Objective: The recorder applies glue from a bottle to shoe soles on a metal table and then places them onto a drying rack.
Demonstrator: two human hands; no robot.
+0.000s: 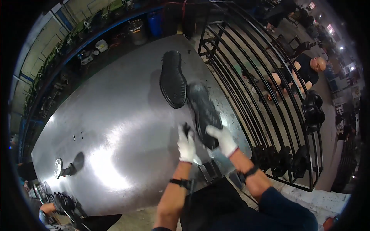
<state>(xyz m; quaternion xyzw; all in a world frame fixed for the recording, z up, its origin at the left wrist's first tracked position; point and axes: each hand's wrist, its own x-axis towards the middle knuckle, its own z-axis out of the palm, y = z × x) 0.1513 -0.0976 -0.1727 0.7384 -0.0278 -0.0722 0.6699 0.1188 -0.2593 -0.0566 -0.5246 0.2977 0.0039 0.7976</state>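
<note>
"Where was the long black rubber sole (pixel 203 111) with the blurred upper face?"

"Just right of the frame's centre, slanting over the grey sheet-metal tabletop (pixel 127 96). The white-gloved right hand (pixel 225 140) grasped its lower end, thumb on top."

"And the white-gloved left hand (pixel 186 147)?"

"Just left of it, fingers seemingly pinched around a small dark object (pixel 186 128), too blurred to name."

"What did good handling call for?"

"A firm grip near the edge, I'd judge, with the sole kept level and steady and the left fingers clear of it."

"Anything nearby to mind?"

"The black treaded sole (pixel 173 81) at upper centre lay close to its upper end, so a knock was possible. Below stood a black angular metal holder (pixel 212 169); at right, a black tubular metal rack (pixel 310 165)."
</note>
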